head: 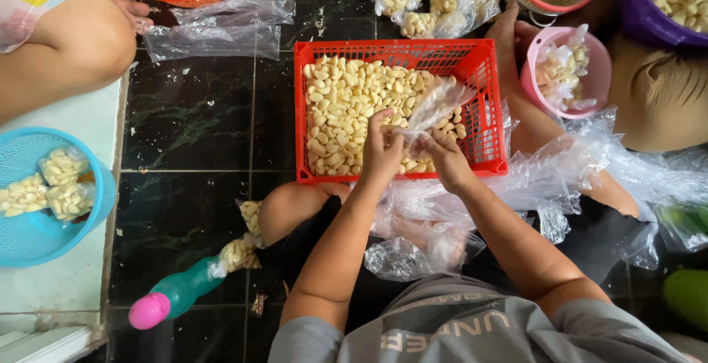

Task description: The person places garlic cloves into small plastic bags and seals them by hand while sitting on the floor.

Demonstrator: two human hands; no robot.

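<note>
Crumpled clear plastic bags [435, 241] lie across the lap. Above them, the left hand [381, 153] and right hand [445, 158] pinch a thin clear plastic bag [436, 105] with their fingers, over the square red lattice plastic crate [391, 53] of smooth, pale peeled garlic cloves [346, 105].

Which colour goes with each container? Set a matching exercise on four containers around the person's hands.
Things:
1. crate of peeled cloves
2. basket holding small filled bags
3. bowl lined with a bag
4. tub of cloves

Colours:
a. purple
b. red
c. pink
d. blue

Pairs: 1-b, 2-d, 3-c, 4-a
</note>
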